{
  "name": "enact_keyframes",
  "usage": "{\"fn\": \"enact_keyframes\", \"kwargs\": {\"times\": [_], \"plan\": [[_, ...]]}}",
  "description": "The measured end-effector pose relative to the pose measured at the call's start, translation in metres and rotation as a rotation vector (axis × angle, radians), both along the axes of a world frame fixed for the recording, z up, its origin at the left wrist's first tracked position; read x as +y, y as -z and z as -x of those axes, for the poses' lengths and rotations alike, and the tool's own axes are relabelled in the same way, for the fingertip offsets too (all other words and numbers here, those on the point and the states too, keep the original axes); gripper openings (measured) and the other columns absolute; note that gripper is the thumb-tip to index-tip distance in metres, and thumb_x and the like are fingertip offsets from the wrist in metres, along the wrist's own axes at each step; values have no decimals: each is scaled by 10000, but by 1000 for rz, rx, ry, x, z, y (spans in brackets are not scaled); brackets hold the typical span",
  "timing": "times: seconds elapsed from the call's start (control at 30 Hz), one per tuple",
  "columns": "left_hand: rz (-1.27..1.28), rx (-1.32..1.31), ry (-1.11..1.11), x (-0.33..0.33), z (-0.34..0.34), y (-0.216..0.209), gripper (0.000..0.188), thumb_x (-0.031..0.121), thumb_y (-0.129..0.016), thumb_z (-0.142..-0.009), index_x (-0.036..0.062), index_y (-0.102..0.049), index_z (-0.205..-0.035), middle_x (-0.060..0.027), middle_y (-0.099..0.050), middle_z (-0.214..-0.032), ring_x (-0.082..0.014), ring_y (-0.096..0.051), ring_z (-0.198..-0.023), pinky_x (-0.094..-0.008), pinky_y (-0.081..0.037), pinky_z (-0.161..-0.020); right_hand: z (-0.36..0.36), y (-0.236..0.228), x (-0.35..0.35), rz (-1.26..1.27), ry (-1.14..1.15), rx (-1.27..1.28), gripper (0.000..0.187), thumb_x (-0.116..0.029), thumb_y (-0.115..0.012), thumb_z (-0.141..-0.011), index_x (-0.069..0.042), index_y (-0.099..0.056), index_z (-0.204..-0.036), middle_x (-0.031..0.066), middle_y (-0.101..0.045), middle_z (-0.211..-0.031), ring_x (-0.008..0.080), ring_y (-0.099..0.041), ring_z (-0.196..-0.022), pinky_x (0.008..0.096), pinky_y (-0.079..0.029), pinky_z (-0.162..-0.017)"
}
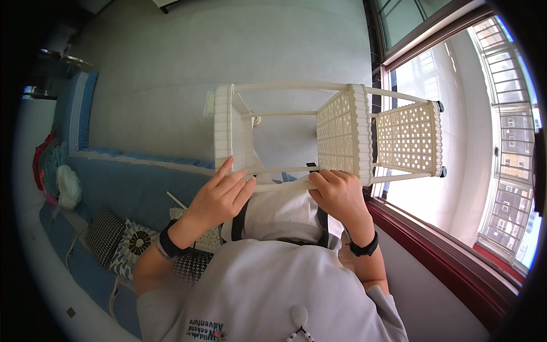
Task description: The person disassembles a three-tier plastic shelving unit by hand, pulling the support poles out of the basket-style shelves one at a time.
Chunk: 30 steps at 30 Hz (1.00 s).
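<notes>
Rack (342, 134) lies on its side, long axis left to right, both hands clamped on its near rail: left hand (219, 196), right hand (339, 196).

Head fisheye, looking down chest, close on hands.

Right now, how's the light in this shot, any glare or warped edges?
Head view: the window at right is blown out white, backlighting the cream plastic rack that the left hand and right hand grip; the fisheye bends the red window sill; the corners are black.
</notes>
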<state>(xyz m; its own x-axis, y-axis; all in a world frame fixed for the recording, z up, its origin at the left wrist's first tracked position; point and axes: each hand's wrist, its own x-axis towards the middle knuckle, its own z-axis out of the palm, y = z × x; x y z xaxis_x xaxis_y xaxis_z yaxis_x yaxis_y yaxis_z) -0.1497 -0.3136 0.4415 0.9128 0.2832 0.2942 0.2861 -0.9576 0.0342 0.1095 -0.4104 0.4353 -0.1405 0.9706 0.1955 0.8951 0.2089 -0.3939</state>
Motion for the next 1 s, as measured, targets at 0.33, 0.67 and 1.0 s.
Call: {"fn": "enact_keyframes", "kwargs": {"times": [0.33,0.67,1.0], "plan": [[-23,128,310,2,-13,-19,170,76,-579,-745,7,-620,-894,0,-490,-660,-152,-497,-666,-271,-434,-709,-12,-1,-17,51,-16,80,231,-127,-725,-661,-83,-522,-761,24,-510,-652,209,-577,-593,332,-465,-515],[58,304,257,2,-12,-28,148,126,-578,-753,28,-587,-864,-17,-487,-675,-163,-494,-674,-275,-404,-692,-7,-2,-16,71,-22,70,210,-139,-736,-670,-87,-577,-797,30,-553,-652,218,-594,-598,337,-471,-521],[114,138,209,15,-6,-13,126,150,-644,-771,87,-548,-823,39,-424,-591,-108,-481,-618,-246,-375,-620,-3,0,-12,-27,-26,57,240,-120,-733,-637,-95,-515,-734,12,-498,-615,195,-556,-548,324,-455,-493]]}}
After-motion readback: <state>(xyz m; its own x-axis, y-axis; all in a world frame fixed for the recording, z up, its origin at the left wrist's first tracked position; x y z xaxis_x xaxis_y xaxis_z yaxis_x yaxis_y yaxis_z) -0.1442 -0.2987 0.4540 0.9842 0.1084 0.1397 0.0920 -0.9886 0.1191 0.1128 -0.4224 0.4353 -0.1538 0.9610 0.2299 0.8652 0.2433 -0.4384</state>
